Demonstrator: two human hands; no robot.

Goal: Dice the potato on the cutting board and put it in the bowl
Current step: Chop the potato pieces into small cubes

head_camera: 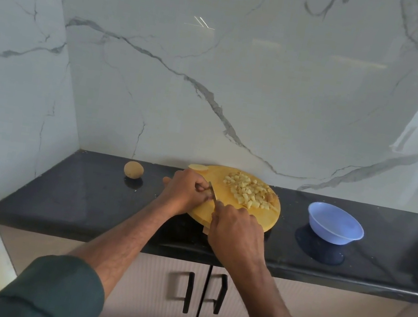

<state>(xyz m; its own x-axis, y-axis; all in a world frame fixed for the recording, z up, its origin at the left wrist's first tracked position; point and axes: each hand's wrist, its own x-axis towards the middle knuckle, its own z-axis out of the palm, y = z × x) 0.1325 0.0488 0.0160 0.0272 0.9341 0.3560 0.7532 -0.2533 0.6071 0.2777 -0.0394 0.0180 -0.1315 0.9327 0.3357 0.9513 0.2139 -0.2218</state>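
Note:
A round yellow cutting board (256, 218) lies on the black counter. A pile of diced potato (247, 193) covers its far right part, and a potato slice (198, 167) lies at its far left edge. My left hand (184, 193) curls over a potato piece at the board's left side; the piece itself is hidden under the fingers. My right hand (237, 231) grips a knife handle, and the blade (212, 192) stands right beside my left fingers. A light blue bowl (335, 223) stands to the right of the board, with nothing visible inside it.
A whole unpeeled potato (133, 170) sits on the counter (74, 191) left of the board. A marble wall rises directly behind. Cabinet doors with black handles (189, 292) are below the counter's front edge.

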